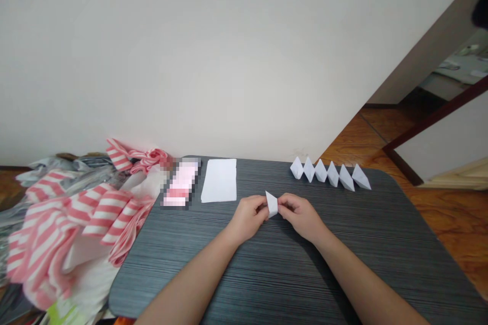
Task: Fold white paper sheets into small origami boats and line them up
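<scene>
Both my hands meet over the middle of a dark striped table (343,264). My left hand (248,217) and my right hand (301,215) pinch a small folded white paper piece (272,203) between their fingertips, from either side. The piece stands upright with a pointed top. Behind it, at the table's far edge, lies a flat stack of white paper sheets (219,179). To the far right stands a row of several folded white paper shapes (330,173), side by side.
A blurred pink and white packet (180,183) lies left of the paper stack. Red-and-white striped plastic bags (76,223) pile up off the table's left side. A pale wall (229,60) rises behind; wooden floor (450,213) shows at the right.
</scene>
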A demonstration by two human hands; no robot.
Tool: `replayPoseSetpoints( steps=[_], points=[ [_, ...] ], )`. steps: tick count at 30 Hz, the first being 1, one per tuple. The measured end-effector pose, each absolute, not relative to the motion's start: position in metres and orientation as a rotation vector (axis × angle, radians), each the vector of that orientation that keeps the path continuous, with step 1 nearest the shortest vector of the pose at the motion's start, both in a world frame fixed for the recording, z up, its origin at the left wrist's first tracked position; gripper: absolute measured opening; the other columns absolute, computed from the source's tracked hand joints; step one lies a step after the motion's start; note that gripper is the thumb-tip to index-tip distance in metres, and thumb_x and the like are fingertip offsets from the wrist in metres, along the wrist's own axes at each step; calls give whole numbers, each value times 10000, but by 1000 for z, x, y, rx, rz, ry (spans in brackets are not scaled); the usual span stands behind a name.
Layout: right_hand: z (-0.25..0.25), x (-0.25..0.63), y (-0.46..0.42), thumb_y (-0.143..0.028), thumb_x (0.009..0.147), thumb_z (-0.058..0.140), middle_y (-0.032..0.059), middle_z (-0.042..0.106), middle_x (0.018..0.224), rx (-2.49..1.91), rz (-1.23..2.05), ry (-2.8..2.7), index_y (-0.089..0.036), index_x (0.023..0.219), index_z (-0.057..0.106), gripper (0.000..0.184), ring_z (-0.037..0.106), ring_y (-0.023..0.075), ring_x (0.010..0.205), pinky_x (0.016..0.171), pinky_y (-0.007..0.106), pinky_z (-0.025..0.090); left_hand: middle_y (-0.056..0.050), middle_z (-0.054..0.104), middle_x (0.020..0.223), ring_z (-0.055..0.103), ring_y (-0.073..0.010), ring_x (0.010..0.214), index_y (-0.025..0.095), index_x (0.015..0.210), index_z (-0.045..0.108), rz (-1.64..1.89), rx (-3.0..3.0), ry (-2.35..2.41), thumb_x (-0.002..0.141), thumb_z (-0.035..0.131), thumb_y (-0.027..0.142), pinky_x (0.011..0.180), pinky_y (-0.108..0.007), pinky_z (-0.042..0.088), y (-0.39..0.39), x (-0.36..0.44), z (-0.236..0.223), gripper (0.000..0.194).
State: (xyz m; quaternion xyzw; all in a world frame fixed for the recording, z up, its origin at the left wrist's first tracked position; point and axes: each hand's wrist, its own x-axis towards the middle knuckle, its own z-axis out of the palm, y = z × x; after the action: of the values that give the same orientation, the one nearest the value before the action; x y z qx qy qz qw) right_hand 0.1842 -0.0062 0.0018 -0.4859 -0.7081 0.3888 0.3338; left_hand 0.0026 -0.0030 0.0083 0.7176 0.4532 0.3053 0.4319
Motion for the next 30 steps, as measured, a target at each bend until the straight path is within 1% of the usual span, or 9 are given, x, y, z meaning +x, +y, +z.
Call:
replayPoseSetpoints(
  steps=[10, 14, 17, 24, 30],
  points=[
    [-1, 184, -7, -157, 801, 518, 5, 591, 725, -1266, 994, -1891, -182, 735, 599, 108, 545, 142, 668, 624, 245, 408, -4, 557, 631, 460, -108, 582, 143, 697, 601, 767, 1818, 1135, 769, 498, 173, 546, -207, 322, -2, 3, 7, 129],
    [-2, 185, -7, -152, 800, 522, 9, 598, 737, -1263, 990, -1901, -181, 752, 605, 101, 551, 146, 678, 636, 251, 415, -8, 559, 639, 465, -112, 591, 141, 725, 610, 762, 1803, 1127, 781, 501, 201, 546, -208, 325, -2, 2, 6, 137],
    [-1, 185, -6, -153, 801, 522, 8, 599, 731, -1264, 989, -1897, -183, 749, 604, 102, 550, 147, 672, 630, 253, 415, -6, 565, 649, 469, -111, 594, 145, 753, 617, 765, 1800, 1115, 781, 499, 188, 547, -206, 326, -2, 2, 6, 128],
    [-1, 184, -6, -157, 805, 521, 6, 594, 728, -1266, 1012, -1893, -182, 774, 615, 102, 550, 148, 673, 631, 254, 415, -3, 562, 650, 466, -109, 601, 147, 720, 598, 767, 1822, 1110, 788, 502, 203, 552, -205, 322, -2, 1, 7, 130],
    [-1, 185, -6, -140, 797, 528, 6, 595, 737, -1262, 1013, -1880, -178, 744, 597, 95, 549, 145, 675, 634, 251, 411, -3, 560, 652, 467, -112, 605, 149, 727, 597, 770, 1837, 1113, 794, 501, 200, 556, -209, 324, -2, 2, 6, 128]
  ],
)
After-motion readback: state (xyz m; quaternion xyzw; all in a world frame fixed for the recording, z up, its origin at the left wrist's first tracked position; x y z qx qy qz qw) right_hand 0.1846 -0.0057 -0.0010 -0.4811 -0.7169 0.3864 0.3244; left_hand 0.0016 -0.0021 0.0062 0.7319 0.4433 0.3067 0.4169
